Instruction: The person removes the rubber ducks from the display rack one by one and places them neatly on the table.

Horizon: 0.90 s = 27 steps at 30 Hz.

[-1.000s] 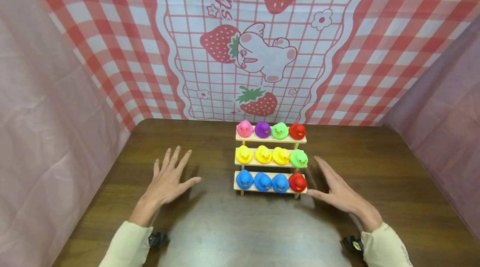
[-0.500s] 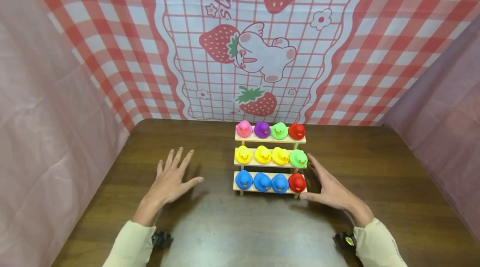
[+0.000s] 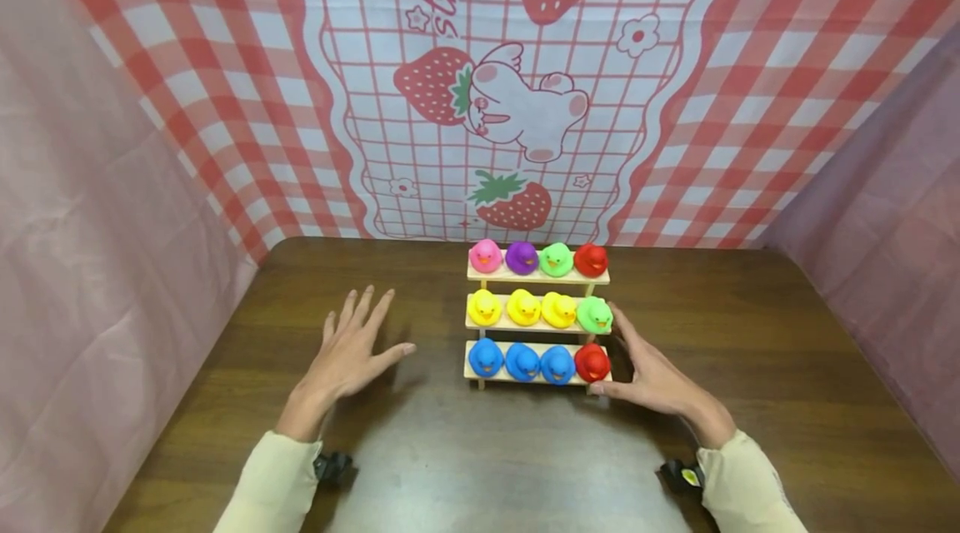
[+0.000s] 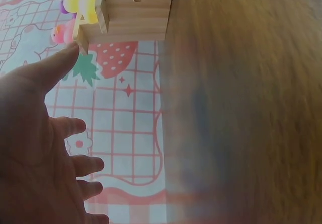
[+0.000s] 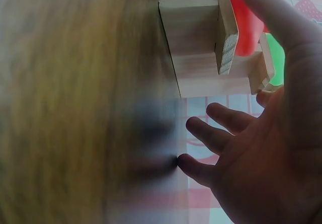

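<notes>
A small three-tier wooden stand (image 3: 536, 377) carries rubber ducks. Its top row has a pink duck (image 3: 485, 256), a purple duck (image 3: 522, 258), a green duck (image 3: 557, 260) and a red one. Three yellow ducks (image 3: 523, 307) and a green duck (image 3: 595, 315) fill the middle row; three blue ducks (image 3: 522, 361) and a red duck (image 3: 592, 363) fill the lowest. My right hand (image 3: 660, 379) reaches round the stand's right end, thumb by the lower red duck, index finger by the green one; contact cannot be told. My left hand (image 3: 350, 356), fingers spread, is left of the stand.
The stand is on a dark brown wooden table (image 3: 480, 466). Behind it hangs a checked strawberry cloth (image 3: 525, 125). Pale pink curtains (image 3: 90, 225) close off both sides. Black straps (image 3: 681, 476) circle both wrists.
My right hand has moved left, up to the stand's right end. My left hand has shifted a little right and farther forward. The ducks keep their places on the stand.
</notes>
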Each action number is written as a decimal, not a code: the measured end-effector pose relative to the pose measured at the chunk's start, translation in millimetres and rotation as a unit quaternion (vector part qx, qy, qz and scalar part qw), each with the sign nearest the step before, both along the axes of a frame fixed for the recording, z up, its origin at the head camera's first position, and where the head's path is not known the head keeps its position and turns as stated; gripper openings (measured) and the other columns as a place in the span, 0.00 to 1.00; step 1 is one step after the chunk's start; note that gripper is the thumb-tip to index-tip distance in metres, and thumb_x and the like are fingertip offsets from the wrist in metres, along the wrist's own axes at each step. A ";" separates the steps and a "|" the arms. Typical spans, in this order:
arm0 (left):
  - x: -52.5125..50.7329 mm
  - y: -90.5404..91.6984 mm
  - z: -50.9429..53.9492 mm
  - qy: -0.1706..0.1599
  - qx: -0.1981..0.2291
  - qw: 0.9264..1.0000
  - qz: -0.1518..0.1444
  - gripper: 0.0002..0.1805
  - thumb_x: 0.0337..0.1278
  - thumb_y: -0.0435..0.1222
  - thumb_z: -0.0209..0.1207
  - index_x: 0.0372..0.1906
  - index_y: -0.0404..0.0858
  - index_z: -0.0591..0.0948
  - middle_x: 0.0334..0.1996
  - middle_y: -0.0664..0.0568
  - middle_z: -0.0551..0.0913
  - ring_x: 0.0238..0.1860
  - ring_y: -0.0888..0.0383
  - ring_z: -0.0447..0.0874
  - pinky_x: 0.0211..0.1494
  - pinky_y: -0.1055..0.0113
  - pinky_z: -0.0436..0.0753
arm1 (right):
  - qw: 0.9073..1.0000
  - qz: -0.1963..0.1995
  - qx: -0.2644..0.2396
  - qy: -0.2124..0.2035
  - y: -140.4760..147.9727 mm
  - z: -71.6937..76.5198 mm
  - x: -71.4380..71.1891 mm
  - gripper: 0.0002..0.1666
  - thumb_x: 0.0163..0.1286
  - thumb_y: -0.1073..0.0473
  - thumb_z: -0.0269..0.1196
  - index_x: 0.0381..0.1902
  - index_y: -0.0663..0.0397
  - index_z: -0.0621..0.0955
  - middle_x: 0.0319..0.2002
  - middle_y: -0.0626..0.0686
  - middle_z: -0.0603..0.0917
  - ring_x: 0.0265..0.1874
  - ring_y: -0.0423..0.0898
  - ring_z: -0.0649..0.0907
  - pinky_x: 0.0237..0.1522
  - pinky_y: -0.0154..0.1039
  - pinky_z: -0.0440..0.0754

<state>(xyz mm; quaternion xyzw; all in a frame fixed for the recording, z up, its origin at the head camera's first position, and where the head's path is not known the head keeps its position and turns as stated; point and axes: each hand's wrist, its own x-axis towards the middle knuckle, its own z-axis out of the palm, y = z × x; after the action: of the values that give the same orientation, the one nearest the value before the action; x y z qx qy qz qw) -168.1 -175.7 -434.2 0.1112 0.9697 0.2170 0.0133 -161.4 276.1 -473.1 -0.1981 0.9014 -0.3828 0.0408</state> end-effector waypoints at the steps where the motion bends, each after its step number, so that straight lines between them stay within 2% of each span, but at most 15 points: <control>1: -0.8 1.4 0.1 -0.001 0.002 1.000 -0.001 0.50 0.62 0.62 0.56 0.81 0.48 0.48 0.81 0.37 0.45 0.81 0.34 0.36 0.75 0.28 0.41 | 1.000 0.000 -0.001 0.000 -0.1 -0.1 0.2 0.74 0.54 0.45 0.77 0.81 0.39 0.38 0.78 0.65 0.56 0.75 0.67 0.62 0.68 0.73 0.60; 6: -3.8 8.0 -0.2 -0.006 0.008 1.000 -0.005 0.50 0.62 0.63 0.56 0.81 0.48 0.48 0.81 0.37 0.45 0.81 0.34 0.37 0.75 0.28 0.41 | 1.000 0.005 -0.002 0.006 0.5 -1.1 0.4 0.75 0.53 0.46 0.77 0.81 0.39 0.37 0.78 0.65 0.57 0.74 0.65 0.63 0.68 0.72 0.60; 13: -7.6 15.3 1.1 -0.012 0.019 1.000 -0.011 0.50 0.63 0.63 0.54 0.81 0.49 0.47 0.81 0.38 0.44 0.81 0.35 0.35 0.76 0.29 0.41 | 1.000 0.005 0.011 0.017 0.3 -2.1 -0.4 0.76 0.52 0.45 0.78 0.81 0.38 0.37 0.74 0.60 0.66 0.70 0.55 0.70 0.69 0.67 0.62; 20: -14.2 21.3 5.5 -0.007 0.032 0.999 -0.016 0.50 0.63 0.63 0.54 0.82 0.48 0.46 0.82 0.39 0.43 0.82 0.35 0.35 0.76 0.29 0.41 | 1.000 0.005 0.010 0.010 -1.4 -0.8 0.2 0.76 0.53 0.45 0.77 0.81 0.37 0.35 0.75 0.61 0.65 0.72 0.56 0.69 0.70 0.67 0.60; 25: -23.5 29.9 12.3 0.000 0.051 0.999 -0.018 0.50 0.63 0.62 0.56 0.81 0.48 0.47 0.81 0.39 0.45 0.82 0.35 0.36 0.76 0.30 0.41 | 1.000 0.005 0.013 0.015 -1.1 -1.0 0.8 0.75 0.54 0.44 0.77 0.81 0.36 0.36 0.75 0.59 0.65 0.72 0.53 0.69 0.75 0.42 0.58; 27: -27.2 33.8 14.8 0.001 0.066 0.998 -0.018 0.50 0.62 0.61 0.57 0.81 0.48 0.48 0.81 0.39 0.47 0.82 0.36 0.37 0.77 0.30 0.42 | 1.000 0.006 0.013 0.017 -1.1 -1.1 1.2 0.75 0.54 0.44 0.77 0.81 0.36 0.36 0.74 0.58 0.68 0.71 0.53 0.70 0.75 0.39 0.58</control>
<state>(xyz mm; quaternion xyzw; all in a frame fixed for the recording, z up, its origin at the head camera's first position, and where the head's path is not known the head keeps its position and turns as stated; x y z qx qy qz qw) -195.3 -141.8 -419.4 0.1290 0.9512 0.2801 0.0087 -160.2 275.1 -474.2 -0.2097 0.9055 -0.3676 0.0304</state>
